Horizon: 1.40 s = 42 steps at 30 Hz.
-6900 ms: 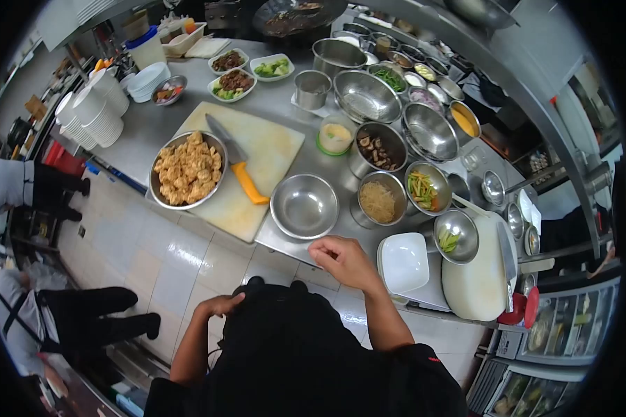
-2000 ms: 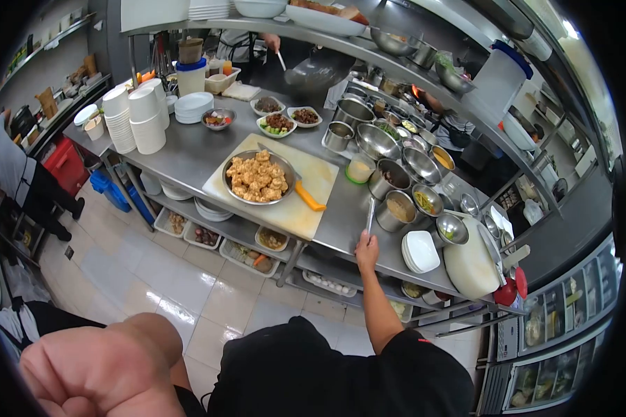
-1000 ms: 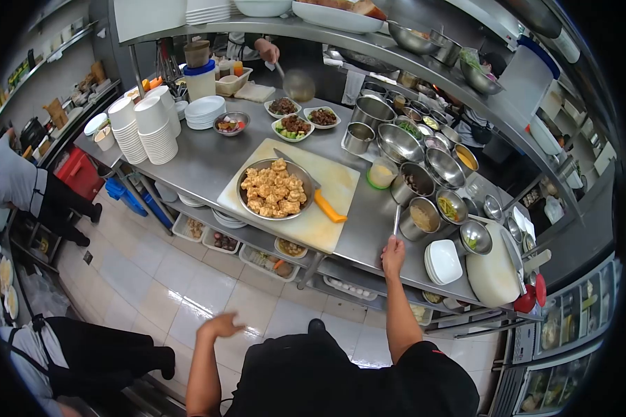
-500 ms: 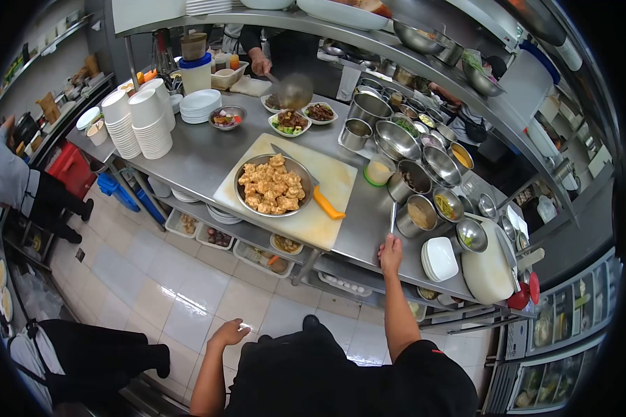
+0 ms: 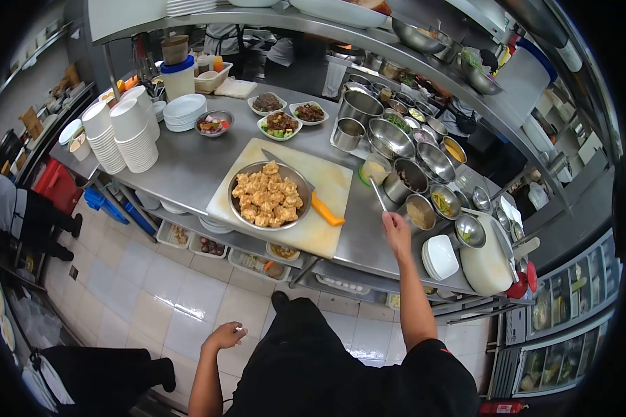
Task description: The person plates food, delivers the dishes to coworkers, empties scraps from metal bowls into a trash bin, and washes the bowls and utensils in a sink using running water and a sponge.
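- utensil (image 5: 378, 194) grasped in the right hand (image 5: 398, 233), the nearer one; it lies beyond the fingers, long axis slanting forward-left to the tub (image 5: 375, 171).
- left hand (image 5: 225, 336) well apart, fingers loosely curled; cannot tell if it's holding anything.

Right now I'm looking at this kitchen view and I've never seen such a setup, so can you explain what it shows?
There is no robot: these are a person's two bare hands, seen by a camera worn on the head, looking forward and down.

The right hand grips a slender metal utensil, whose far end reaches a clear container with a green base. The left hand hangs loosely above the floor.

On the long steel counter lies a pale cutting board. It carries a wide steel bowl of golden-brown lumpy food and an orange-handled knife. Stacked white bowls stand left; steel pots stand right.
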Tool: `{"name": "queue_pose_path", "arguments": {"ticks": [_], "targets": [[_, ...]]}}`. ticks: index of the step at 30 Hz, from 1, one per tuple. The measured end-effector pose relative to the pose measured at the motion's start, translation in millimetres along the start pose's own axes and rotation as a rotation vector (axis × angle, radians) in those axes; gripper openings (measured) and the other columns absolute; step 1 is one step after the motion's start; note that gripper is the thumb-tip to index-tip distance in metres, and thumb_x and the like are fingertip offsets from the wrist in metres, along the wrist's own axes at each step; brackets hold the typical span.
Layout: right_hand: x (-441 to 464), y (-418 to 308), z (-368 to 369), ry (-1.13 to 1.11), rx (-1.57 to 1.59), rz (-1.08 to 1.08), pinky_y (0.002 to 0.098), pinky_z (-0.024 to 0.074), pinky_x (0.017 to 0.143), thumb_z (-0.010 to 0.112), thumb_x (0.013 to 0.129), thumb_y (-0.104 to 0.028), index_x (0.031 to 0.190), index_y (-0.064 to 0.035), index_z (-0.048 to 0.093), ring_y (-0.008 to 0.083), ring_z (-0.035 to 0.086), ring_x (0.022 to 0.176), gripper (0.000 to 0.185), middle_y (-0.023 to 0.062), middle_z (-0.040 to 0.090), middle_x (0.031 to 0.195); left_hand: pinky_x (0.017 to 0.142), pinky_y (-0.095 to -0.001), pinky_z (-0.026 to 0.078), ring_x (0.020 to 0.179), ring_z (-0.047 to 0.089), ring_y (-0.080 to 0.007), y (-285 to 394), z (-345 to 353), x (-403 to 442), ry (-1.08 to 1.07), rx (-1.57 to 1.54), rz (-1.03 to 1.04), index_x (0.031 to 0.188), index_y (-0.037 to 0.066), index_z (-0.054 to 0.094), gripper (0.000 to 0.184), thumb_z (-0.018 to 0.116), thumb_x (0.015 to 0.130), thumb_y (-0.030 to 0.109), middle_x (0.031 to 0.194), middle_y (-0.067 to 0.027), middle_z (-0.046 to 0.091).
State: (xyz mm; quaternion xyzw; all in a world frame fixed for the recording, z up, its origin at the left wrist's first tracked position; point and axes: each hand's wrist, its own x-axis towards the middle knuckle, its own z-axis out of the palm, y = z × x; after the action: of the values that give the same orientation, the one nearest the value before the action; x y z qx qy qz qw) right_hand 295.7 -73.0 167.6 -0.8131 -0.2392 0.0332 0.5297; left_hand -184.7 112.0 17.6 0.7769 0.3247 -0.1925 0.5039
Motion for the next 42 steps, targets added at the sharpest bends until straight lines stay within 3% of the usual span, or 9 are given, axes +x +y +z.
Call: {"name": "queue_pose_path", "arguments": {"ticks": [2, 4, 6, 12, 15, 19, 26, 34, 42], "targets": [[39.2, -24.8, 16.7, -0.041, -0.067, -0.039, 0.0263, 0.0367, 0.052, 0.055, 0.089, -0.036, 0.081, -0.002, 0.063, 0.0085, 0.044, 0.054, 0.036, 0.0015, 0.055, 0.061, 0.067, -0.0283, 0.049, 0.076, 0.066, -0.0217, 35.4, -26.9, -0.9, -0.036, -0.454, 0.075, 0.12, -0.009, 0.048, 0.049, 0.051, 0.092, 0.031, 0.092, -0.0172, 0.064], [83.1, -44.3, 38.2, -0.059, -0.26, -0.265, 0.0349, 0.0422, 0.059, 0.057, 0.086, -0.038, 0.084, 0.0027, 0.061, 0.0267, 0.057, 0.063, 0.041, 0.0164, 0.06, 0.068, 0.06, -0.0253, 0.047, 0.071, 0.065, -0.0186, 73.0, -55.2, 3.2, 0.04, -0.562, 0.118, 0.119, -0.008, 0.048, 0.045, 0.049, 0.093, 0.028, 0.088, -0.0148, 0.064], [135.3, -66.5, 61.7, -0.153, -0.409, -0.283, 0.0414, 0.0444, 0.068, 0.054, 0.086, -0.04, 0.088, 0.0028, 0.061, 0.0355, 0.06, 0.073, 0.044, 0.0231, 0.06, 0.075, 0.053, -0.0223, 0.044, 0.067, 0.064, -0.0155, 105.8, -77.3, 15.1, 0.11, -0.675, 0.145, 0.118, -0.008, 0.049, 0.041, 0.047, 0.095, 0.025, 0.084, -0.0124, 0.064], [299.1, -52.1, 161.1, -0.169, -0.763, -0.295, 0.0444, 0.0472, 0.072, 0.05, 0.085, -0.046, 0.083, -0.0028, 0.065, 0.0365, 0.061, 0.078, 0.046, 0.021, 0.063, 0.081, 0.044, -0.0209, 0.04, 0.066, 0.065, -0.0174, 179.1, -126.4, 71.7, 0.33, -0.904, 0.182, 0.112, -0.007, 0.049, 0.044, 0.042, 0.096, 0.034, 0.082, -0.0155, 0.065], [341.1, -51.1, 195.5, -0.222, -0.904, -0.282, 0.0448, 0.0476, 0.074, 0.049, 0.084, -0.047, 0.086, -0.003, 0.066, 0.0353, 0.062, 0.082, 0.047, 0.0205, 0.064, 0.085, 0.042, -0.0214, 0.04, 0.062, 0.066, -0.0199, 201.3, -139.5, 90.7, 0.369, -1.049, 0.125, 0.087, -0.003, 0.05, 0.042, 0.042, 0.096, 0.037, 0.076, -0.017, 0.064], [360.7, -50.6, 226.7, -0.279, -0.952, -0.237, 0.0438, 0.0477, 0.077, 0.05, 0.084, -0.046, 0.088, -0.0026, 0.066, 0.0337, 0.061, 0.09, 0.047, 0.0186, 0.064, 0.093, 0.037, -0.0217, 0.038, 0.055, 0.065, -0.0227, 199.5, -146.9, 107.6, 0.399, -1.085, 0.104, 0.082, -0.007, 0.05, 0.041, 0.043, 0.096, 0.031, 0.065, -0.0182, 0.062], [383.3, -43.3, 249.9, -0.267, -0.993, -0.237, 0.0435, 0.0481, 0.076, 0.049, 0.086, -0.044, 0.086, -0.0061, 0.067, 0.0322, 0.061, 0.09, 0.041, 0.015, 0.065, 0.094, 0.037, -0.0209, 0.041, 0.052, 0.064, -0.0199, 216.6, -168.8, 101.9, 0.501, -0.991, 0.123, 0.087, -0.007, 0.052, 0.034, 0.04, 0.096, 0.023, 0.07, -0.0157, 0.063], [402.7, -45.4, 233.3, -0.166, -0.887, -0.469, 0.0451, 0.0474, 0.068, 0.052, 0.083, -0.04, 0.072, -0.0037, 0.067, 0.0357, 0.061, 0.074, 0.04, 0.0183, 0.064, 0.077, 0.035, -0.0197, 0.038, 0.052, 0.063, -0.0174, 194.3, -202.6, 106.8, 0.379, -0.994, 0.086, 0.086, -0.004, 0.054, 0.042, 0.041, 0.096, 0.034, 0.065, -0.0132, 0.063], [402.1, -61.8, 227.0, -0.086, -0.657, -0.498, 0.0399, 0.044, 0.057, 0.055, 0.082, -0.04, 0.065, -0.0057, 0.064, 0.0295, 0.059, 0.057, 0.039, 0.0127, 0.059, 0.058, 0.037, -0.0178, 0.03, 0.046, 0.057, -0.0123, 169.4, -217.3, 109.7, 0.452, -0.964, 0.008, 0.111, -0.007, 0.053, 0.048, 0.048, 0.093, 0.037, 0.064, -0.0096, 0.062]]}}
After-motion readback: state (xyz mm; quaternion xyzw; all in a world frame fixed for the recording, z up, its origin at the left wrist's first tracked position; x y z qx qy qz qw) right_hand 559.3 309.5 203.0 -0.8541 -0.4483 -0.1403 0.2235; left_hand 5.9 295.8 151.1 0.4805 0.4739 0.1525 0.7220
